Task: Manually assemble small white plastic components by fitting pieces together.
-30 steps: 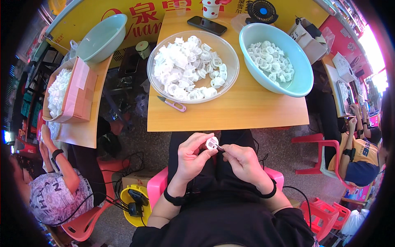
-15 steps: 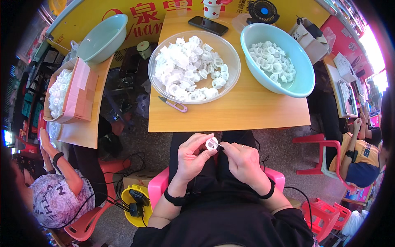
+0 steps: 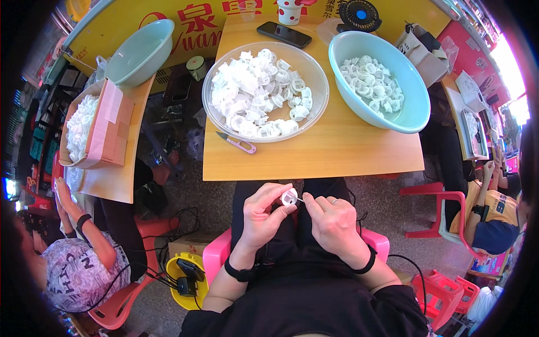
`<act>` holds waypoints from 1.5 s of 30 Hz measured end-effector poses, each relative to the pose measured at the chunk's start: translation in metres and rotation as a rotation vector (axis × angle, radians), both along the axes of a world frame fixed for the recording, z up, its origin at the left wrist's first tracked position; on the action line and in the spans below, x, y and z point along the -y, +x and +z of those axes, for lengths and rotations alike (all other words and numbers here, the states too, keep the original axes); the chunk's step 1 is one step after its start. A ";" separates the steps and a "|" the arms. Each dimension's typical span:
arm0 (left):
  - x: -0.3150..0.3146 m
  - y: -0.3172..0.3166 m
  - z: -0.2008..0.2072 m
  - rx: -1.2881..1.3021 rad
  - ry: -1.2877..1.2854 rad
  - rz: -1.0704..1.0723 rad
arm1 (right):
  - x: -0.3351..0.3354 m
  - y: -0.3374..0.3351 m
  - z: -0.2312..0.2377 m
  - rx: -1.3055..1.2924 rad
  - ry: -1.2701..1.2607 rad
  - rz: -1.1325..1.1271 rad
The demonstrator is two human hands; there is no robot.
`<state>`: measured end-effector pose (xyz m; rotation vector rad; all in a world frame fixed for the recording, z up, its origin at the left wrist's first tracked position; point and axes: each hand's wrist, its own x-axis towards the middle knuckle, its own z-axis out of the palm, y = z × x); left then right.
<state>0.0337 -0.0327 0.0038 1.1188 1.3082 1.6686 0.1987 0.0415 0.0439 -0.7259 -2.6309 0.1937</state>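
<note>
Above my lap, my left hand point(image 3: 261, 218) pinches a small white plastic piece point(image 3: 289, 196) between thumb and fingertips. My right hand point(image 3: 332, 223) is closed round a thin tool with a narrow metal tip point(image 3: 300, 199). That tip points left at the piece and reaches its edge; whether it touches cannot be made out. The tool's handle is hidden in my fingers. On the table, a clear round tub point(image 3: 209, 116) holds a heap of similar white pieces point(image 3: 247, 84). To its right, a pale blue basin point(image 3: 412, 121) contains more white pieces point(image 3: 370, 84).
A small pink-handled knife point(image 3: 241, 145) lies on the wooden table point(image 3: 314, 160). Behind the tubs are a phone point(image 3: 284, 35), a dotted cup point(image 3: 289, 11) and a black fan point(image 3: 359, 16). At left stands a cardboard box point(image 3: 106, 129) of white pieces. People sit on both sides.
My right hand has shifted slightly and turned, drawing the tool's tip back a little from the white piece. My left hand stays nearly still, the piece tilted slightly differently.
</note>
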 end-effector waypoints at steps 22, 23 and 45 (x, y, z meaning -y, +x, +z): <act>-0.002 0.000 -0.009 0.057 0.073 -0.037 | -0.004 -0.003 0.017 0.024 -0.033 0.052; -0.002 0.000 -0.009 0.057 0.070 -0.036 | -0.003 -0.002 0.017 0.015 -0.035 0.042; 0.001 -0.007 -0.009 -0.029 0.048 -0.038 | 0.003 -0.008 0.027 0.306 0.269 0.105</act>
